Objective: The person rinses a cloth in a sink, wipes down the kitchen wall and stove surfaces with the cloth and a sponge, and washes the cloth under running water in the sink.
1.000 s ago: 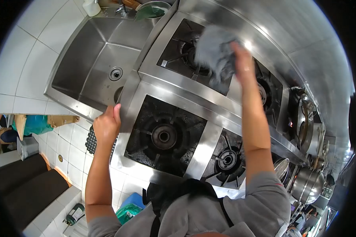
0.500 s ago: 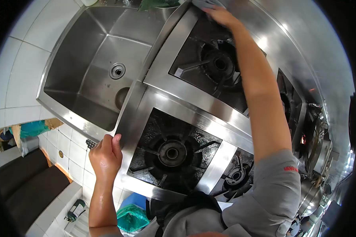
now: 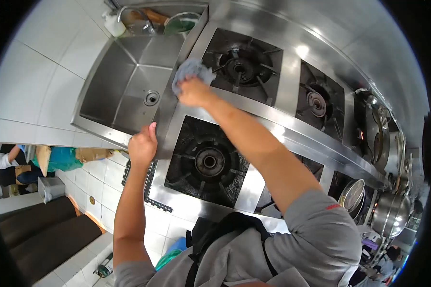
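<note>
My right hand point(image 3: 195, 92) grips a bunched grey-blue cloth point(image 3: 190, 74) against the steel rim left of the upper back burner point(image 3: 240, 69). The stove's steel frame point(image 3: 258, 110) runs to the right of it. At the sink's front right corner, my left hand point(image 3: 142, 145) is closed around the steel edge, thumb on top. Beside the left hand is the front burner point(image 3: 209, 161) with its black grate. The deep steel sink point(image 3: 98, 128) lies between and beyond my hands, to the left.
A soap bottle point(image 3: 114, 24), a tap point(image 3: 124, 12) and a bowl with something green point(image 3: 179, 26) stand behind the sink. Pots point(image 3: 391, 214) and a strainer point(image 3: 353, 196) are at the right. A black mat point(image 3: 158, 204) lies on the tiled floor. People appear in the far background.
My right hand has drawn the cloth from the stove's far back corner toward me, along the rim beside the sink. My left hand stays on the sink edge. The view has shifted.
</note>
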Demonstrator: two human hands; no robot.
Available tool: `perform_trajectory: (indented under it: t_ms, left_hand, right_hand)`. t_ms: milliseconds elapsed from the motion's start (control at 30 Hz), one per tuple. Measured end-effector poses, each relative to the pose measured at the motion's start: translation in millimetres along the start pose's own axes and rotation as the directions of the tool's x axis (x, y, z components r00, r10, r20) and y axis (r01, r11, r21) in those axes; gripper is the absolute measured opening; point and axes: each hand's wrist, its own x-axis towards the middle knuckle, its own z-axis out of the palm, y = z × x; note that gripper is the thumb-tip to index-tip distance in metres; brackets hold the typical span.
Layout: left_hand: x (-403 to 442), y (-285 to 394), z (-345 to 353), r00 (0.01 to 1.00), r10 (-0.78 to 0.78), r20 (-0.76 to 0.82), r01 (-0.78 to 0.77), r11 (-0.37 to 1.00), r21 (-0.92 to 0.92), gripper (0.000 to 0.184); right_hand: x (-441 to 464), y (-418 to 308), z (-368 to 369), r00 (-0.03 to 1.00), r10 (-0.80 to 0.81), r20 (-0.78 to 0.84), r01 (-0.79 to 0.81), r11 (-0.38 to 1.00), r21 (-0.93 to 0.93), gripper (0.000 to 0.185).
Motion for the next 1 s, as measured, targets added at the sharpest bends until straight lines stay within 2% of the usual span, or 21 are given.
perform_trajectory:
  t_ms: [33, 67, 133, 267, 333, 467, 533, 633, 667, 700, 733, 767, 800, 833, 867, 900, 967, 1000]
  left_hand:
    - [0, 2, -3, 0.999, -0.023, 0.038, 0.023, 1.000, -0.003, 0.043]
    - [-4, 3, -4, 0.995, -0.048, 0.083, 0.049, 0.999, -0.005, 0.045]
    - [-4, -3, 0, 0.997, -0.033, 0.076, 0.034, 0.999, -0.019, 0.046]
    - [-5, 3, -6, 0.996, -0.024, 0.091, 0.029, 0.998, -0.052, 0.047]
    - [-6, 1, -2, 0.998, -0.033, 0.060, 0.034, 0.999, -0.021, 0.048]
    - [-2, 0, -2, 0.992, -0.039, 0.117, 0.041, 0.999, -0.019, 0.051]
    - [-1, -3, 0, 0.990, -0.003, 0.138, 0.008, 0.999, -0.036, 0.053]
    - [-2, -1, 1, 0.992, -0.022, 0.123, 0.027, 0.999, -0.039, 0.053]
    - [-4, -1, 0, 0.992, 0.009, 0.129, -0.002, 0.998, -0.056, 0.053]
    - [-5, -2, 0, 0.992, -0.006, 0.124, 0.010, 0.999, -0.035, 0.054]
    - [-2, -1, 2, 0.994, -0.022, 0.109, 0.024, 1.000, -0.020, 0.055]
    - [-3, -3, 4, 0.994, 0.006, 0.108, -0.002, 0.999, -0.040, 0.055]
    - [-4, -7, 6, 0.994, 0.000, 0.108, 0.006, 0.999, -0.050, 0.056]
    - [-2, -6, 8, 0.995, -0.009, 0.099, 0.016, 0.998, -0.063, 0.056]
    - [-1, -3, 8, 0.996, 0.017, 0.092, -0.010, 0.997, -0.078, 0.056]
    - [-2, -3, 6, 0.995, 0.012, 0.101, -0.005, 0.997, -0.071, 0.056]
    - [-3, -2, 2, 0.994, 0.034, 0.103, -0.026, 0.997, -0.075, 0.057]
    - [-4, -2, 1, 0.994, 0.037, 0.103, -0.030, 0.997, -0.075, 0.056]
  right_hand:
    - [-23, -13, 0, 0.996, -0.084, -0.025, 0.084, 0.996, 0.015, 0.048]
    - [-44, -15, -1, 0.996, -0.083, -0.039, 0.083, 0.996, 0.012, 0.048]
    - [-86, -1, -11, 0.982, -0.187, 0.002, 0.187, 0.982, 0.034, 0.047]
    - [-199, 66, -40, 0.978, -0.158, -0.138, 0.152, 0.987, -0.056, 0.054]
    - [-273, 98, -63, 0.987, -0.040, -0.158, 0.031, 0.998, -0.060, 0.055]
    - [-405, 152, -100, 0.974, 0.170, -0.153, -0.194, 0.967, -0.164, 0.057]
    - [-466, 175, -109, 0.944, 0.263, -0.197, -0.301, 0.933, -0.198, 0.060]
    - [-539, 215, -117, 0.887, 0.380, -0.262, -0.442, 0.863, -0.245, 0.054]
    - [-556, 212, -123, 0.735, 0.575, -0.359, -0.638, 0.766, -0.077, 0.047]
    - [-571, 202, -132, 0.533, 0.737, -0.416, -0.776, 0.622, 0.107, 0.041]
    - [-583, 193, -141, 0.507, 0.744, -0.435, -0.791, 0.602, 0.107, 0.041]
    - [-588, 171, -151, 0.325, 0.808, -0.491, -0.717, 0.549, 0.429, 0.035]
    - [-589, 141, -159, 0.135, 0.865, -0.483, -0.534, 0.474, 0.700, 0.030]
    - [-591, 105, -167, -0.022, 0.967, -0.255, -0.291, 0.238, 0.927, 0.026]
    - [-604, 87, -159, -0.011, 0.978, -0.210, -0.091, 0.208, 0.974, 0.025]
    - [-620, 68, -149, 0.058, 0.983, -0.175, 0.029, 0.174, 0.984, 0.029]
    - [-657, 27, -130, 0.155, 0.984, -0.089, 0.033, 0.085, 0.996, 0.032]
    - [-667, 2, -127, 0.210, 0.970, -0.119, 0.027, 0.116, 0.993, 0.034]
